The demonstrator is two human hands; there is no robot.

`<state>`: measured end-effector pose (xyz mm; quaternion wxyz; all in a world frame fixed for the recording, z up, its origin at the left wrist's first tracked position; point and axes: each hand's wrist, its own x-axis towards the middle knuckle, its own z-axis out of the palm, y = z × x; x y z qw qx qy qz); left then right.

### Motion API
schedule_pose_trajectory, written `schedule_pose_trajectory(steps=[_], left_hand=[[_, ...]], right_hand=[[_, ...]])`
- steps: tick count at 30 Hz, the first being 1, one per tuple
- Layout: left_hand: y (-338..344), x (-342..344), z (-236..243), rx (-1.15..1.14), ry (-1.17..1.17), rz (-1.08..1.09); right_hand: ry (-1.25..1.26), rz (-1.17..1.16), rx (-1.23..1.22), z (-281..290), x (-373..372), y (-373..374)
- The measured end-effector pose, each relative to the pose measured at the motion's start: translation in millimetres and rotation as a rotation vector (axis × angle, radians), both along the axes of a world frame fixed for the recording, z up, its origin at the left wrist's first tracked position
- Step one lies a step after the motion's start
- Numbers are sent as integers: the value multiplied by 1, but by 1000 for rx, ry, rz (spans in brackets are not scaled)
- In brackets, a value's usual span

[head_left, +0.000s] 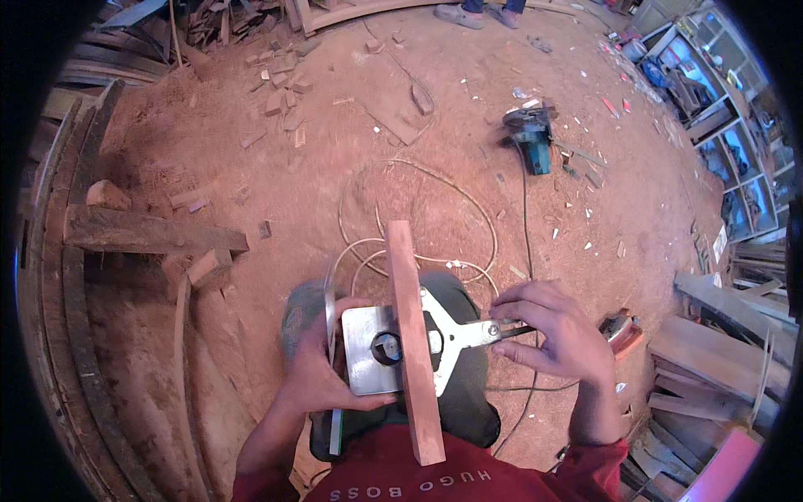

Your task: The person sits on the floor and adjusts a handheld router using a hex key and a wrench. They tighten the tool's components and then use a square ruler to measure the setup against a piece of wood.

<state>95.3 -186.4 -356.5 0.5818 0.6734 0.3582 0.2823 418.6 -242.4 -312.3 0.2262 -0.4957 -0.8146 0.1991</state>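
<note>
In my lap is a power tool that looks like a trim router, its square metal base plate [360, 368] facing up with a dark round opening. My left hand [322, 368] wraps around the plate's left side. A reddish wooden strip [409, 335] lies lengthwise across the plate, partly covering the opening. A silver Y-shaped metal bracket [456, 337] reaches out to the right from under the strip. At its narrow outer end my right hand [556, 330] is closed, thumb and fingers on either side of a dark rod. The tool's body is hidden below the plate.
A teal power saw [533, 142] lies ahead on the dusty floor, its cord [526, 226] running back toward me. A pale looped cable [493, 234] lies before my knees. Timber beams [150, 230] stand left; boards [711, 356] are stacked right. Another person's feet [460, 15] show at the far edge.
</note>
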Motion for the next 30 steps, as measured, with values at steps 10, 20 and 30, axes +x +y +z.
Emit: schedule_pose_trajectory(steps=[10,20,30], left_hand=[[4,18,5,-192,-14,-33],[3,14,0,-98,-29,-109],[5,-11,39,-144,77,3]], right_hand=[[353,-130,-521,-26,28,-27],[348,-282,-343,-28,2,-50],[215,-256,-257,-31,-5,-54]])
